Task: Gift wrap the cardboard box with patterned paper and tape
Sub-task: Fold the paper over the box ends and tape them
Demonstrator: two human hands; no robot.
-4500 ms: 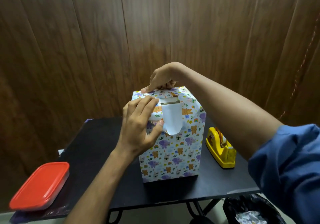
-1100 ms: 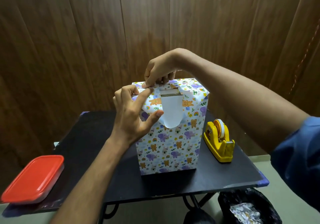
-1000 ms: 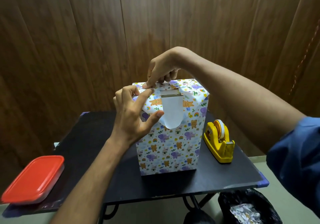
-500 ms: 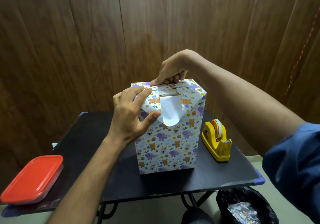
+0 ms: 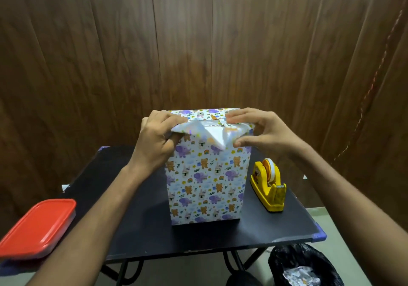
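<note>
Wrapped box (image 5: 205, 182) stands upright mid surface (image 5: 136, 237), long axis vertical, open top end up. L hand (image 5: 154, 144) grip pinches top-left paper corner; R hand (image 5: 262, 133) grip pinches white paper flap (image 5: 217, 136). Yellow tape dispenser (image 5: 268, 188) just right. No legible writing.

Glossy patterned paper (image 5: 205, 182), matt table (image 5: 154, 237)

no readable text or labels

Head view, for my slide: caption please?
Both hands fold patterned paper atop the wrapped box.
</note>
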